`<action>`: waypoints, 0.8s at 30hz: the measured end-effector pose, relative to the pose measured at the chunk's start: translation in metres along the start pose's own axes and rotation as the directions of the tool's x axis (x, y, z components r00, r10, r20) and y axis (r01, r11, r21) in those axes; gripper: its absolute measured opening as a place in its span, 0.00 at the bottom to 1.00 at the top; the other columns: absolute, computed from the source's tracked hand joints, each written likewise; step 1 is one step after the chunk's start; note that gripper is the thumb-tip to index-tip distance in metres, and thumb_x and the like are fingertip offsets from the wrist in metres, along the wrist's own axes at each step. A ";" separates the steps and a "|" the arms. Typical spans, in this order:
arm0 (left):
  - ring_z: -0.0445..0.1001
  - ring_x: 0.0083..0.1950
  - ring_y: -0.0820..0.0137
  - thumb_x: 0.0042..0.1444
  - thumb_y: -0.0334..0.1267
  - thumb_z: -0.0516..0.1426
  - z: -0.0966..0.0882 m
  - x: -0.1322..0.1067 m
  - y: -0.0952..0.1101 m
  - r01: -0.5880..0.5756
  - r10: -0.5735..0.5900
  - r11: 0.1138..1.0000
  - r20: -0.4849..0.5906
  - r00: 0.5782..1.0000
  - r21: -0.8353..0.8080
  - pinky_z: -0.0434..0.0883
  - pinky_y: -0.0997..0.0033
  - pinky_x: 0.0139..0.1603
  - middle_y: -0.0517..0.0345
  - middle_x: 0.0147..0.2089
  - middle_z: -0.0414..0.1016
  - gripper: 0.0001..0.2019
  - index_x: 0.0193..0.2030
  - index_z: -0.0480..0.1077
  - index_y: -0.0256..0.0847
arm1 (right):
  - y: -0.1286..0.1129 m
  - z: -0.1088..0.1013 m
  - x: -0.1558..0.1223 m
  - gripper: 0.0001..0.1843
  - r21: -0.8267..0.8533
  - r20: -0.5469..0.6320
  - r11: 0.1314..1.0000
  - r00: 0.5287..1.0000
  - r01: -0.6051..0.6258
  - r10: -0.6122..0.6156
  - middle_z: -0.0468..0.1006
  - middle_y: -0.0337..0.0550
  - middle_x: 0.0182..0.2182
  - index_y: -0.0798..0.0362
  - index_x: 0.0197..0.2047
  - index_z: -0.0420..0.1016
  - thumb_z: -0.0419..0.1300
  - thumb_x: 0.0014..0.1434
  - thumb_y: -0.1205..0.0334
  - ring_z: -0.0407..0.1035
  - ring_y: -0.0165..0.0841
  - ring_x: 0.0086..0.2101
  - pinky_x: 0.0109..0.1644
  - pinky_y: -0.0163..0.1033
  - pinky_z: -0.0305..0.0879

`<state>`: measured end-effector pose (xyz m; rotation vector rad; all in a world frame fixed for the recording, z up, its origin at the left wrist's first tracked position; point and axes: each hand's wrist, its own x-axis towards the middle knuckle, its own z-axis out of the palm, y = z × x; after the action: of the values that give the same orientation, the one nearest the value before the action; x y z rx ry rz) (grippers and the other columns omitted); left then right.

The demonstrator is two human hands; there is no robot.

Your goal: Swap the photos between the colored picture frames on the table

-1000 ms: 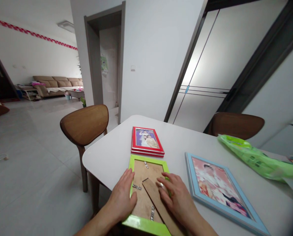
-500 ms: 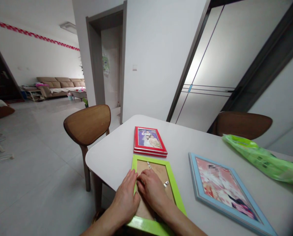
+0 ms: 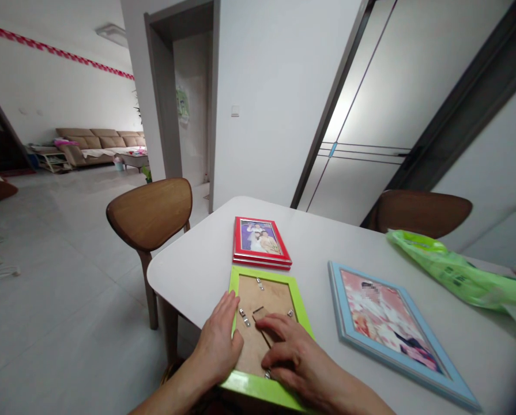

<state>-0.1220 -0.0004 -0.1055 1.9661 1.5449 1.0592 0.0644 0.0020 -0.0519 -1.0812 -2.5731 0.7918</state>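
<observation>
A green picture frame (image 3: 258, 278) lies face down on the white table (image 3: 197, 271) near its front edge, its brown backing board and small metal clips showing. My left hand (image 3: 218, 346) rests flat on the frame's left edge, fingers stretched out. My right hand (image 3: 294, 360) lies on the backing board over the fold-out stand, fingers spread and slightly bent. Neither hand grips anything that I can see.
Red picture frames (image 3: 260, 242) are stacked just beyond the green one. A blue frame (image 3: 391, 328) with a photo lies to the right. A green plastic bag (image 3: 460, 276) sits at the far right. Wooden chairs stand at the left (image 3: 150, 213) and behind the table (image 3: 420, 212).
My right hand slid from the frame's right side to its left, then back down toward me over the backing board. My left hand stayed on the left edge.
</observation>
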 end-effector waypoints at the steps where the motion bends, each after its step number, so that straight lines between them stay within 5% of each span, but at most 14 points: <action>1: 0.53 0.59 0.62 0.38 0.23 0.48 0.000 0.000 0.000 -0.003 0.003 1.000 0.006 1.000 0.012 0.52 0.61 0.59 0.45 0.58 0.56 0.30 0.54 0.59 0.30 | 0.000 0.003 0.001 0.09 -0.009 -0.019 1.000 1.000 0.001 -0.001 0.63 0.37 0.50 0.42 0.29 0.76 0.58 0.44 0.66 0.51 0.36 0.53 0.56 0.46 0.43; 8: 0.52 0.60 0.63 0.38 0.23 0.47 -0.003 0.001 0.005 -0.003 -0.007 0.991 0.079 0.997 0.135 0.52 0.61 0.59 0.41 0.58 0.55 0.31 0.55 0.56 0.24 | 0.001 0.006 0.011 0.06 -0.005 -0.140 1.000 0.990 0.003 -0.004 0.69 0.41 0.42 0.48 0.30 0.74 0.56 0.48 0.61 0.60 0.34 0.45 0.48 0.40 0.55; 11: 0.51 0.60 0.61 0.39 0.24 0.47 0.000 -0.002 0.008 -0.021 0.002 0.983 0.102 0.995 0.181 0.52 0.60 0.59 0.39 0.59 0.53 0.31 0.55 0.55 0.22 | 0.019 -0.002 0.031 0.13 -0.061 -0.302 0.989 0.947 -0.134 0.109 0.71 0.45 0.39 0.52 0.39 0.71 0.52 0.52 0.59 0.63 0.33 0.40 0.45 0.37 0.57; 14: 0.51 0.60 0.61 0.39 0.23 0.46 0.003 -0.003 0.010 -0.034 0.012 0.978 0.110 0.994 0.205 0.53 0.59 0.59 0.39 0.59 0.53 0.30 0.55 0.55 0.21 | 0.041 -0.006 0.058 0.15 -0.174 -0.434 0.939 0.879 -0.297 0.198 0.73 0.47 0.31 0.55 0.33 0.74 0.47 0.54 0.60 0.65 0.33 0.34 0.40 0.36 0.57; 24: 0.51 0.60 0.61 0.39 0.24 0.47 0.004 0.001 0.010 -0.029 0.006 0.980 0.118 0.993 0.198 0.52 0.60 0.59 0.40 0.59 0.53 0.31 0.55 0.55 0.22 | 0.057 0.007 0.082 0.12 -0.217 -0.465 0.924 0.866 -0.314 0.185 0.73 0.44 0.30 0.53 0.30 0.75 0.50 0.52 0.66 0.63 0.33 0.33 0.38 0.35 0.55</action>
<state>-0.1122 -0.0019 -0.1006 2.1369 1.6267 0.8059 0.0376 0.0910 -0.0885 -1.5090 -2.2231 0.1784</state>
